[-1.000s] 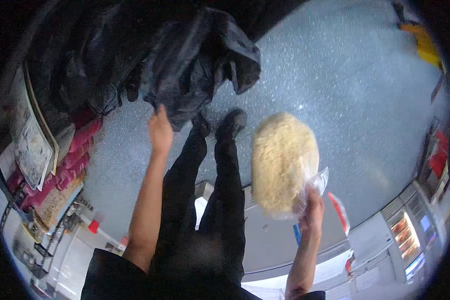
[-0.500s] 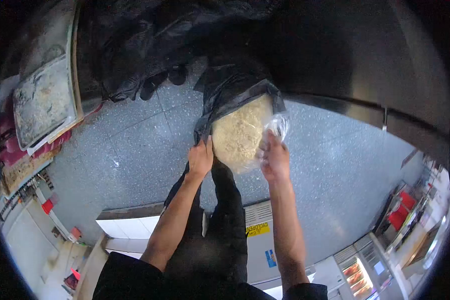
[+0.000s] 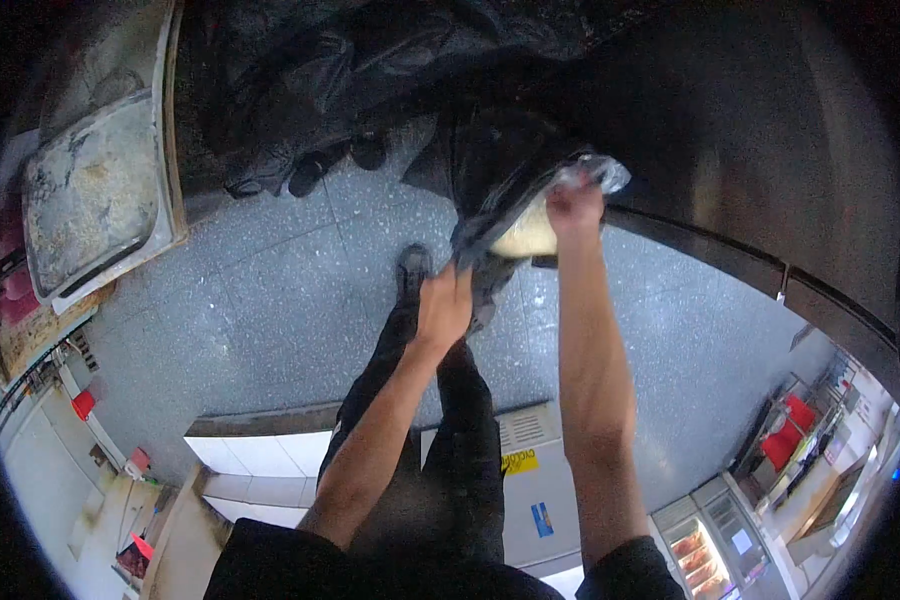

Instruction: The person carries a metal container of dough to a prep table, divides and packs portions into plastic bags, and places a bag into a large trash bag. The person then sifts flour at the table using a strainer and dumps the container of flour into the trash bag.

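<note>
A black plastic bag (image 3: 500,150) hangs in front of me above the floor, its mouth facing me. My left hand (image 3: 443,305) is closed on the bag's rim at the left. My right hand (image 3: 575,203), somewhat blurred, grips clear plastic film (image 3: 613,177) at the right side of the mouth. Between my hands a strip of a pale yellowish, doughy or crumbly mass (image 3: 526,237) shows inside; the black bag covers the rest of it.
My feet stand on speckled grey floor tiles (image 3: 260,290). A floury tray (image 3: 95,195) sits at the left. Dark metal cabinetry (image 3: 710,235) runs along the right. A white appliance with a yellow label (image 3: 520,460) stands behind me, near a lit display fridge (image 3: 700,560).
Both hands moved forward and to the right, the right hand farther. The black bag now covers most of the pale mass, which showed widely before.
</note>
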A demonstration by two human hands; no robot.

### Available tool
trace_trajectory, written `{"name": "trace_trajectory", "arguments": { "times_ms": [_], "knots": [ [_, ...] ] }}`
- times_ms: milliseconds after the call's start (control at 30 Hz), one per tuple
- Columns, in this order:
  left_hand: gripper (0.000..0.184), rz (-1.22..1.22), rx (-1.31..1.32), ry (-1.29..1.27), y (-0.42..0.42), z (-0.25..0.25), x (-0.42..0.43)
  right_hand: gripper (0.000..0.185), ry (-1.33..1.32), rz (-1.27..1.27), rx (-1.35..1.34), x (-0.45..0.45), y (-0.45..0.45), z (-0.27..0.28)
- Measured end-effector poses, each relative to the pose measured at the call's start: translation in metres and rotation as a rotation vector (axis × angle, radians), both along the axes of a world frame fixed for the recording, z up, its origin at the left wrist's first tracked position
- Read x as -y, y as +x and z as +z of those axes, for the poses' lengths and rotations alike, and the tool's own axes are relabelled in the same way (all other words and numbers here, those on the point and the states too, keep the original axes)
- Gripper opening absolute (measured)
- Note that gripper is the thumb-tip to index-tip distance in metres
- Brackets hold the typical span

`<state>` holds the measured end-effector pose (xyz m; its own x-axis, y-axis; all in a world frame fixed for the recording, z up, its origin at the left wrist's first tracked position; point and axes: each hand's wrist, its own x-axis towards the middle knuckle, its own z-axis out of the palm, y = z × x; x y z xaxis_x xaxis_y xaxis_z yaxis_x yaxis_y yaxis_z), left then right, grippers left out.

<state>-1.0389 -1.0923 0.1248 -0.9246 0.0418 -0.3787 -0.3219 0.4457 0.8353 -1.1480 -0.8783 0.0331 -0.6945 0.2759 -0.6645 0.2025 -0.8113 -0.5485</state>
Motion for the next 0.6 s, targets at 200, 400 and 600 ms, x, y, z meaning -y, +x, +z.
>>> {"name": "trace_trajectory", "arguments": {
  "times_ms": [200, 400, 600],
  "knots": [
    [0.026, 0.058, -0.05, -0.064, -0.021, 0.005, -0.012, 0.06, 1.794, 0.727, 0.231, -0.046, 0.062, -0.014],
    [0.033, 0.287, 0.229, 0.191, 0.0, 0.003, 0.001, 0.106, 1.316, 0.589, 0.708, -0.053, 0.131, -0.047],
    [0.04, 0.241, 0.238, 0.196, -0.024, -0.012, 0.007, 0.082, 0.145, 0.31, 0.863, -0.008, 0.107, -0.026]
  ]
}}
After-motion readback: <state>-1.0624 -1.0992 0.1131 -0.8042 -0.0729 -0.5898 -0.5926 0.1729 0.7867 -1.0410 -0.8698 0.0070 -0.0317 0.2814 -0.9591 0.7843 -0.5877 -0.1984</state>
